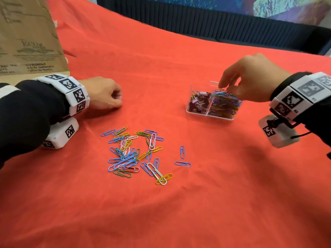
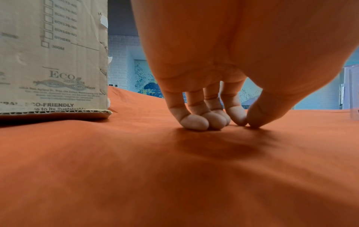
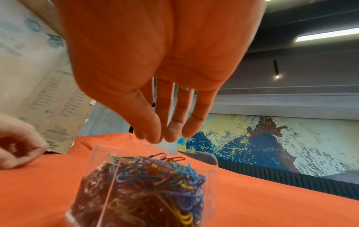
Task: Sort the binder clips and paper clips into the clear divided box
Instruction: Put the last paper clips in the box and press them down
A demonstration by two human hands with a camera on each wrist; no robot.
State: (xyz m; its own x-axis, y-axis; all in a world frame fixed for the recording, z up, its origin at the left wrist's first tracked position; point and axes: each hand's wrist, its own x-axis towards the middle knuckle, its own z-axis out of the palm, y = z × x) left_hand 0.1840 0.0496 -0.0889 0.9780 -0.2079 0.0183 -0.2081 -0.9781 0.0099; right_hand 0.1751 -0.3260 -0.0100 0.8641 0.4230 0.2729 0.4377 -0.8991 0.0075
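Observation:
The clear divided box (image 1: 193, 83) stands on the red cloth at the right. Its left section holds dark binder clips (image 1: 198, 103); its right section is heaped with coloured paper clips (image 1: 224, 102). My right hand (image 1: 226, 87) hovers just over the right section, fingers pointing down and relaxed, nothing visible between them. In the right wrist view its fingertips (image 3: 170, 135) hang above the box rim (image 3: 212, 161). A loose pile of paper clips (image 1: 132, 153) lies mid-cloth. My left hand (image 1: 116, 99) rests on the cloth beyond the pile, fingertips (image 2: 194, 122) touching the fabric and holding nothing.
A brown cardboard box (image 1: 30, 36) stands at the far left, close behind my left wrist. Two single blue paper clips (image 1: 182, 152) lie right of the pile. The red cloth (image 1: 161, 51) runs back to a dark ribbed edge (image 1: 215, 20).

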